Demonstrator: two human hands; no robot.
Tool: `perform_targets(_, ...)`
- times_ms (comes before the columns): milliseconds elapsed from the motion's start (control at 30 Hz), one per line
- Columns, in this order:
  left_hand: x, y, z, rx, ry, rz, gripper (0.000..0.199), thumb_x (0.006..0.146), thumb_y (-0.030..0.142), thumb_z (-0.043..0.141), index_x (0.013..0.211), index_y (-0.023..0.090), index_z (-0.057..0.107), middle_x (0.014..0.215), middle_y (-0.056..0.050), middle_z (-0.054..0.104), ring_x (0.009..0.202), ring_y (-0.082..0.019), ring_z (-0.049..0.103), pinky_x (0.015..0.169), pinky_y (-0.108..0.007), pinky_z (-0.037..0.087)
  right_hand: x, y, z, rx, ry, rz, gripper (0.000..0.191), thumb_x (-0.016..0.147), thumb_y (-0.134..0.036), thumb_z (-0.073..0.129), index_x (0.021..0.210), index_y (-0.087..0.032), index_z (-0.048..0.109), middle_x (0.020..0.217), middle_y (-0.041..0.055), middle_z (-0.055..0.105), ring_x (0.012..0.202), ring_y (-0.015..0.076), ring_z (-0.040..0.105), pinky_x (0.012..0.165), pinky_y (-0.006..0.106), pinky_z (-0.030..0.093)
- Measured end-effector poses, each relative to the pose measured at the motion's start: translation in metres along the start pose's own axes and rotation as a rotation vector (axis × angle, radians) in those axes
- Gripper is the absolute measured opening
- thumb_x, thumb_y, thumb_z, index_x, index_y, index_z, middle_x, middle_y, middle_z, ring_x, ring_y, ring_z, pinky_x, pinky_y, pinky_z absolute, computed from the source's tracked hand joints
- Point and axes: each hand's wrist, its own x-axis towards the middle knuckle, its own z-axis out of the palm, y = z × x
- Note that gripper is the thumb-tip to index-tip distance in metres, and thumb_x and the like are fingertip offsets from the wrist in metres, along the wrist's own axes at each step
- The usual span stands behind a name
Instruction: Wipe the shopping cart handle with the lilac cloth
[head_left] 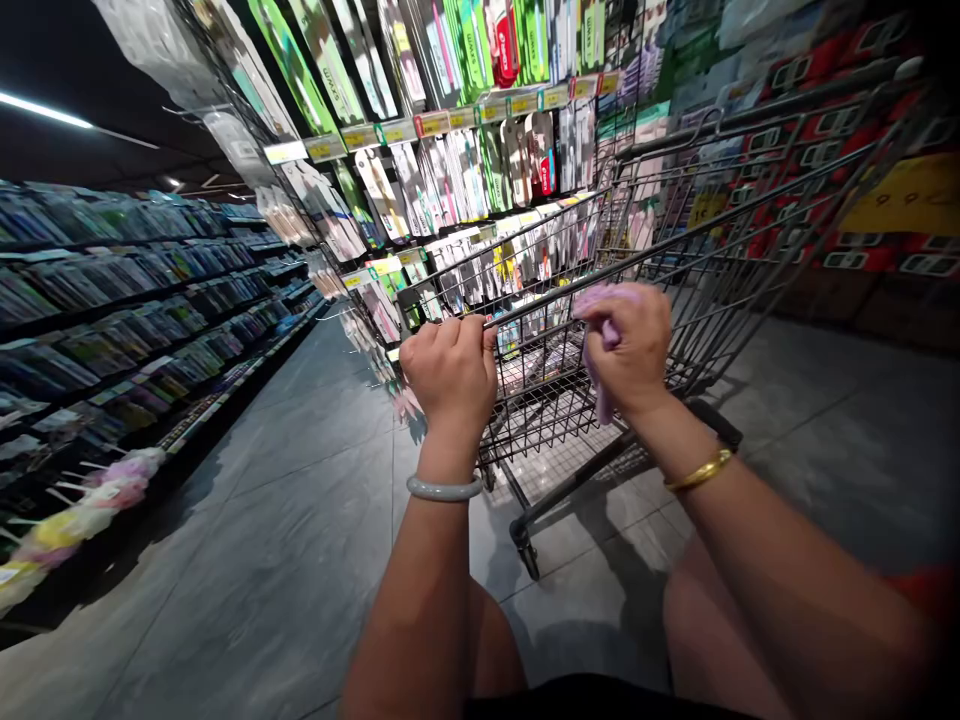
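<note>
A dark metal shopping cart (555, 420) stands in front of me, tilted in view. My left hand (450, 370) is closed around the near end of its top rail (540, 299); a grey bangle (444, 488) circles that wrist. Farther right, my right hand (634, 345) is closed on a crumpled lilac cloth (606, 296), part of which hangs below the fingers. That hand is beside the same rail; whether it touches the metal I cannot tell. A gold bracelet (699, 472) is on the right wrist. The visible part of the cart's wire basket shows no goods.
A rack (450, 120) of packaged small goods on hooks rises just beyond the cart. Long stocked shelves (135, 330) line the left side, with colourful mesh puffs (82, 515) low down. Red packages (817, 130) are stacked at right. Grey tiled floor (300, 520) lies between.
</note>
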Motion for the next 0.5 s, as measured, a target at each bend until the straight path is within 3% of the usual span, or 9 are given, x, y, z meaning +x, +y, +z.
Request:
perform_targets(133,-0.001,-0.002,0.000,0.027,0.008,0.015,0.038,0.103,0.046,0.034,0.105,0.026,0.066,0.095,-0.007,0.071,0.091,-0.028,0.055,0.080,-0.042,0.026,-0.025,-0.038,0.010,0.053,-0.236,-0.248,0.027,0.084,-0.015,0.058,0.102,-0.033,0.064,0.119,0.0013,0.063,0.111,0.0205,0.055,0.091,0.040,0.045)
perform_targets(233,-0.001,-0.004,0.002,0.035,0.013,0.025,0.039,0.103,0.047,0.033,0.107,0.027,0.066,0.096,-0.007,0.071,0.093,-0.028,0.055,0.082,-0.041,0.027,-0.031,-0.039,0.010,0.034,-0.321,-0.393,0.023,0.087,-0.017,0.057,0.101,-0.034,0.065,0.120,-0.0009,0.065,0.107,0.0186,0.056,0.088,0.038,0.044)
perform_targets(300,-0.001,-0.006,0.003,0.014,0.002,0.022,0.039,0.103,0.046,0.032,0.110,0.027,0.066,0.099,-0.007,0.071,0.094,-0.028,0.055,0.083,-0.041,0.027,-0.025,-0.025,0.007,0.021,-0.273,-0.353,0.021,0.087,-0.018,0.057,0.099,-0.033,0.065,0.115,-0.0008,0.066,0.105,0.0187,0.056,0.087,0.038,0.045)
perform_targets(400,-0.001,-0.006,0.006,-0.026,-0.012,0.012,0.039,0.103,0.044,0.033,0.113,0.026,0.066,0.102,-0.008,0.071,0.096,-0.029,0.054,0.085,-0.041,0.026,-0.013,-0.006,0.002,0.024,-0.134,-0.145,0.017,0.082,-0.017,0.060,0.094,-0.028,0.064,0.110,0.0023,0.063,0.107,0.0215,0.055,0.091,0.041,0.046)
perform_targets(500,-0.001,-0.007,0.007,-0.019,-0.003,0.000,0.039,0.103,0.044,0.032,0.112,0.027,0.066,0.101,-0.007,0.070,0.096,-0.028,0.054,0.086,-0.041,0.026,-0.016,-0.006,0.004,0.024,-0.111,-0.049,0.019,0.078,-0.014,0.061,0.092,-0.026,0.064,0.109,0.0044,0.060,0.109,0.0236,0.055,0.093,0.044,0.046)
